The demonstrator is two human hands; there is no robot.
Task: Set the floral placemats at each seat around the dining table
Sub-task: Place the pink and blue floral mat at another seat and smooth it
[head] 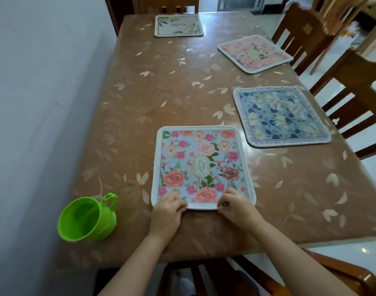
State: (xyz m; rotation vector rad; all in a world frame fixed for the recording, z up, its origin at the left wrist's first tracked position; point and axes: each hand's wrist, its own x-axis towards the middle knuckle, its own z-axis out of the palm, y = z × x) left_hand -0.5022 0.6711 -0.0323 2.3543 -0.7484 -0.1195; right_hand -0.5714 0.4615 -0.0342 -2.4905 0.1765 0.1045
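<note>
Mat with roses (202,165): lies flat on the table (161,92) at the near seat, set back a little from the near edge.
Left hand (167,207): on the near left corner of the mat with roses, fingers curled together over its edge and pinching it.
Right hand (234,205): on the near right corner of the same mat, fingertips bunched together, pinching the edge.
Blue mat (281,116): flat at the right edge, before the nearer right chair (353,86), apart from the mat with roses.
Pink mat (254,53): farther along the right edge, before the farther right chair (304,33), turned slightly askew.
Pale mat (178,25): at the far end, before the far chair (170,5).
Green cup (86,218): stands mouth up at the near left, left of the left hand, touching no mat.
Wall (33,103): runs along the table's left side.
</note>
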